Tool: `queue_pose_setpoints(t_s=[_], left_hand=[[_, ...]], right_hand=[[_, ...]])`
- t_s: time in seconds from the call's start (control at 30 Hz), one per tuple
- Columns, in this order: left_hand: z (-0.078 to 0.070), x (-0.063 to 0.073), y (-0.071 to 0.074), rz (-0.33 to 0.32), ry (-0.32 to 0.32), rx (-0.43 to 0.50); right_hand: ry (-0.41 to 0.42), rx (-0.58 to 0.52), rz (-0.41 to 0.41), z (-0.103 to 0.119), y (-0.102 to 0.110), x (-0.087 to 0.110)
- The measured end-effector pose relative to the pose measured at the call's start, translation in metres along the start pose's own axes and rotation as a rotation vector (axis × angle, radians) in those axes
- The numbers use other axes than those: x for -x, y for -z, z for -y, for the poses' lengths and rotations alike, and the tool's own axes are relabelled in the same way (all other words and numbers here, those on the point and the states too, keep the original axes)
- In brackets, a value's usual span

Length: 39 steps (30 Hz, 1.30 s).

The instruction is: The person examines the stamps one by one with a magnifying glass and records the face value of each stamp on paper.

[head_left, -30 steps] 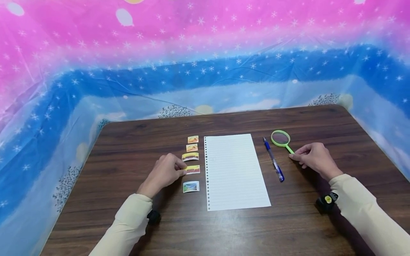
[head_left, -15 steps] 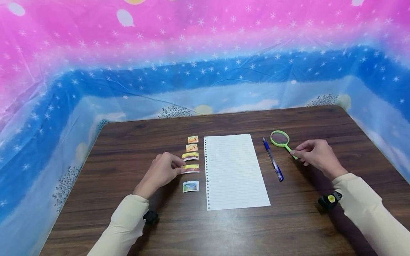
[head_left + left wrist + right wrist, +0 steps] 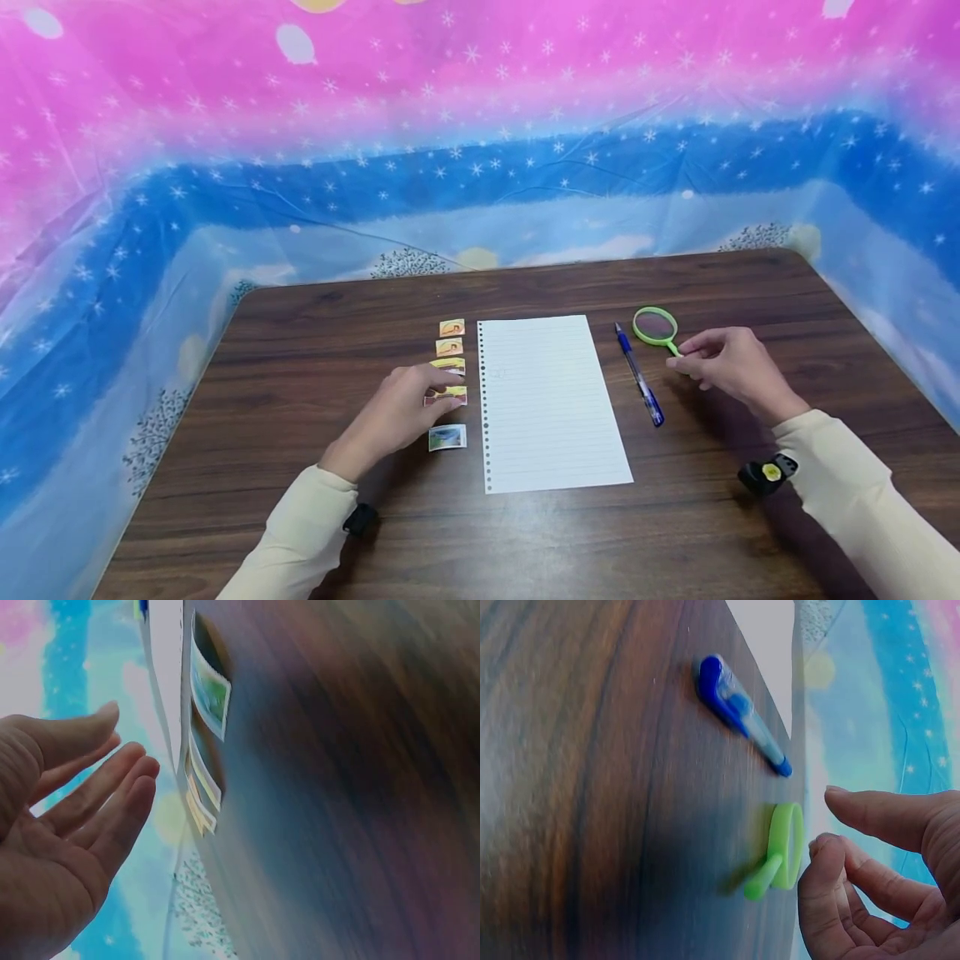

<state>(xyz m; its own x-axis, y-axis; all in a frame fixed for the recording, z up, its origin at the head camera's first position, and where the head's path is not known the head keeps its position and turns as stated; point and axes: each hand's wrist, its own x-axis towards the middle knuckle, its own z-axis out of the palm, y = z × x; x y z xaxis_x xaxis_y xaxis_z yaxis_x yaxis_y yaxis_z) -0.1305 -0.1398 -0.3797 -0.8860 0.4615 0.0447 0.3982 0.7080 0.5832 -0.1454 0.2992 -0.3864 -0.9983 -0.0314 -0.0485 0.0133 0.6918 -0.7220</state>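
Observation:
In the head view my left hand [image 3: 397,404] hovers over the middle of a column of small stamps, partly covering a yellow-and-red stamp [image 3: 457,396] and the yellow stamp [image 3: 454,364] above it. Its thumb and fingers are apart with nothing between them in the left wrist view. Below the thumb lies a blue-green landscape stamp [image 3: 447,437]; two orange stamps [image 3: 452,328] are at the column's far end. My right hand [image 3: 731,371] is over the handle end of a green magnifying glass [image 3: 784,840]. The right wrist view shows a gap between thumb and forefinger, the handle lying on the table.
A lined, hole-punched sheet of paper [image 3: 551,408] lies mid-table, just right of the stamps. Between paper and magnifying glass is a blue pen [image 3: 637,373]. The dark wooden table [image 3: 555,546] meets a pink-and-blue snowflake curtain [image 3: 487,158] at its back and sides.
My left hand has moved right, from the yellow-and-red stamp's left edge to over it. My right hand shifted slightly right, then back left beside the handle. Stamps, paper and pen lie as before.

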Motion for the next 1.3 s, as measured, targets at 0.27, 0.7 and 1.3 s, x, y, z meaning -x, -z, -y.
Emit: queue_pose_setpoints(t_s=[0.27, 0.7, 1.3], left_hand=[[-0.013, -0.001, -0.013, 0.098, -0.095, -0.001], [-0.034, 0.000, -0.028, 0.272, -0.176, -0.111], [-0.046, -0.007, -0.048, 0.378, -0.262, -0.222]], right_hand=[[0.032, 0.007, 0.032, 0.009, -0.011, 0.004], [0.016, 0.082, 0.075, 0.015, -0.030, 0.000], [0.009, 0.171, 0.075, 0.011, -0.044, -0.011]])
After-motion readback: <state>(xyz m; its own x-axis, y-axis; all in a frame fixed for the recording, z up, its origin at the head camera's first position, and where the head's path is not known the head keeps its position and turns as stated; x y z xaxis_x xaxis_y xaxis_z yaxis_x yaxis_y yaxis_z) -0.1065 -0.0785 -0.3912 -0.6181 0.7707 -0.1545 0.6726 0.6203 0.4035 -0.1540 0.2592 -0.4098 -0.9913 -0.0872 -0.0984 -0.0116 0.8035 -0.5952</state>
